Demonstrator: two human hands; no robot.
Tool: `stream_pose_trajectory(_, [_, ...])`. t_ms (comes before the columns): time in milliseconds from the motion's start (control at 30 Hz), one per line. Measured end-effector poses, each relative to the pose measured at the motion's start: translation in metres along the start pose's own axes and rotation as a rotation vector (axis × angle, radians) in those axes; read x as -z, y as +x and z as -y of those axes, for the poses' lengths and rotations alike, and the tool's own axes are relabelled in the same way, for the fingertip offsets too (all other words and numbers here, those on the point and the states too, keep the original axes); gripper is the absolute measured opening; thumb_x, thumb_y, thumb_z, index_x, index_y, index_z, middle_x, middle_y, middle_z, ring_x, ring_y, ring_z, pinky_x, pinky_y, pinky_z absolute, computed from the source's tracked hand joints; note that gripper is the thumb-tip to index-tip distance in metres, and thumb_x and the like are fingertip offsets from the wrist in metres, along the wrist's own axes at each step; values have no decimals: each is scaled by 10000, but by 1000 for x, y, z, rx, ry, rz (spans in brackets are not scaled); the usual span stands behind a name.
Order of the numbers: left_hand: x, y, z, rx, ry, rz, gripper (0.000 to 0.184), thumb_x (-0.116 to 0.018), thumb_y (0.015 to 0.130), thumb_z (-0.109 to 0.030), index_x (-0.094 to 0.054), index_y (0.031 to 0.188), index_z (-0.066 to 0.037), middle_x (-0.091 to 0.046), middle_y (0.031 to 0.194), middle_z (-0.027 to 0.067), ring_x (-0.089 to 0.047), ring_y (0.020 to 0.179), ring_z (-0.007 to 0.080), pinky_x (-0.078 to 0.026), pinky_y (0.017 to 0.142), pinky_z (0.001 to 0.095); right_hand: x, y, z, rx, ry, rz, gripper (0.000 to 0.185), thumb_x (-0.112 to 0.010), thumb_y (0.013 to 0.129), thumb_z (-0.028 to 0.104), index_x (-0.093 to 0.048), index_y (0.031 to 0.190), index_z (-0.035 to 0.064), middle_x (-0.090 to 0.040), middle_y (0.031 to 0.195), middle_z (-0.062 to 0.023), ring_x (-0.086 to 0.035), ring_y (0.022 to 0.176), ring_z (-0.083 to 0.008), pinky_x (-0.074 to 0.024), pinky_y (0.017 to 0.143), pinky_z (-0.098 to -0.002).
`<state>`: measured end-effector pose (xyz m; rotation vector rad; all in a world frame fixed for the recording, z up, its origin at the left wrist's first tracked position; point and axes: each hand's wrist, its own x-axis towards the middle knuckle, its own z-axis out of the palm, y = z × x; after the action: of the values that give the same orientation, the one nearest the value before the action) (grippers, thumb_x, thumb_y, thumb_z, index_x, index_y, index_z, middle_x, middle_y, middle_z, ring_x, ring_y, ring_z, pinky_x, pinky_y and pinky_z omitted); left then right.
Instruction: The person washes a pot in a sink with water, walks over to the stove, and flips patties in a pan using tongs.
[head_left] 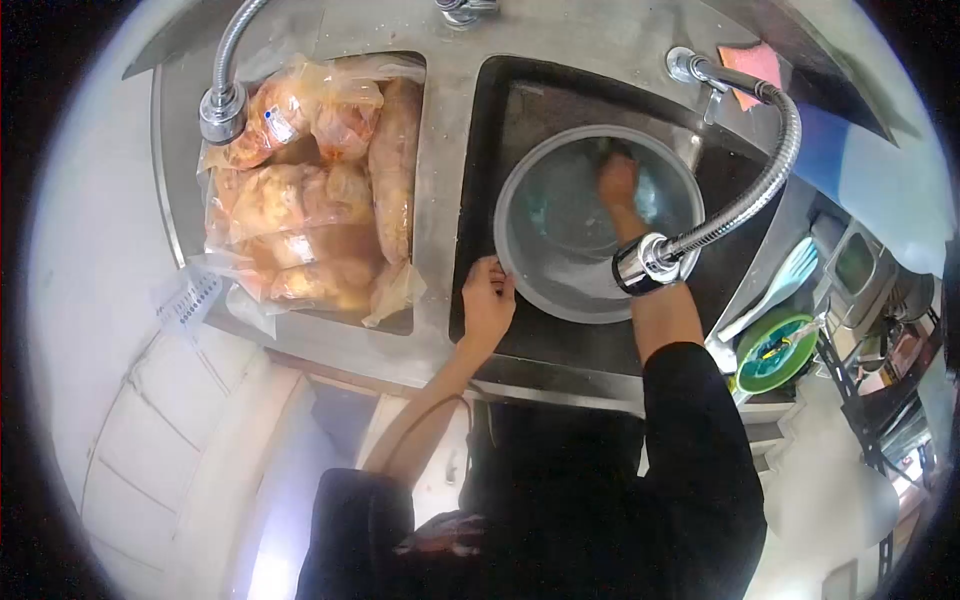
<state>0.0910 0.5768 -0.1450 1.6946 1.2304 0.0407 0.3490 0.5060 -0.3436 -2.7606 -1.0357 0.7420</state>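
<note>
A large grey round basin [507,235] sits in the right-hand sink, with bluish, cloudy-looking water inside. My left hand [488,298] is closed at the basin's near left rim, fingers curled against it. My right hand [618,182] reaches down inside the basin near its far right wall. Its fingers are bent together around something dark and small that I cannot make out. Over my right forearm hangs the black and chrome spray head [645,264] of a flexible metal hose, which hides part of the wrist and rim.
Bagged pieces of raw meat [300,200] fill the left sink [420,120]. A second hose head [222,112] hangs over its far left corner. At the right are a pink sponge [752,72], a long-handled brush [775,285] and a green bowl [776,352].
</note>
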Motion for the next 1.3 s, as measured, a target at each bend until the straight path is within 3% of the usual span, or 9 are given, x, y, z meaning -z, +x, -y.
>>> stream_pose_trajectory(100, [-2,7,0,54,-49,-19,236,-662,798,60,-542,1000,43,-635,880,142,-659,749,194,-542,639,281,-68,2,44,97,225,-268,240,-577,805,108,-629,1017,10,-645,972,-228,-607,908,-407,-474,863,-471])
stream_pose_trajectory(167, [-1,9,1,63,-79,-33,238,-659,804,54,-542,1010,33,-637,875,135,-657,750,191,-532,633,291,-60,-11,72,-69,435,326,254,-575,825,123,-629,1034,-10,-642,995,-234,-585,961,-415,-450,894,-476])
stream_pose_trajectory(267, [1,10,-5,74,-111,-63,221,-668,804,32,-538,982,21,-623,848,121,-641,718,192,-514,613,296,-29,-69,90,143,593,477,282,-537,912,214,-657,975,-33,-644,907,-284,-634,811,-404,-457,719,-493])
stream_pose_trajectory(367, [-1,12,2,29,-25,-56,253,-687,765,37,-535,965,10,-610,811,140,-649,709,239,-510,627,333,42,-127,47,392,167,535,284,-562,908,218,-642,1045,-17,-662,987,-239,-645,813,-383,-491,766,-448])
stream_pose_trajectory(533, [-13,12,8,66,-111,-122,236,-691,762,-1,-564,961,-2,-629,817,149,-642,724,270,-507,646,351,18,-74,-55,213,-348,244,249,-560,894,173,-644,1028,-19,-663,981,-225,-650,835,-348,-498,741,-431])
stream_pose_trajectory(633, [-2,13,-9,-7,120,-161,221,-679,776,-26,-581,973,-10,-628,827,151,-633,754,273,-498,650,350,-44,0,-81,104,81,-66,221,-548,864,119,-641,1008,-20,-650,940,-237,-647,858,-313,-506,723,-421])
stream_pose_trajectory(867, [-1,18,-10,-8,88,-168,135,-637,803,-44,-625,923,16,-582,769,168,-592,656,308,-465,584,394,-71,-24,76,261,230,139,425,-652,793,209,-564,1144,-14,-616,1066,-222,-597,1002,-377,-481,875,-449])
stream_pose_trajectory(1067, [-2,19,-6,-49,134,-161,128,-649,801,-41,-625,900,36,-589,713,168,-603,616,283,-469,559,365,21,-132,43,442,24,546,240,-645,757,126,-644,953,-13,-633,950,-238,-609,881,-408,-483,788,-470])
stream_pose_trajectory(1300, [-6,16,1,-104,184,-89,107,-635,818,-34,-617,882,50,-611,757,171,-627,639,280,-501,580,353,6,-48,-14,50,-119,186,265,-638,747,122,-647,959,-37,-624,989,-265,-616,923,-394,-485,793,-470])
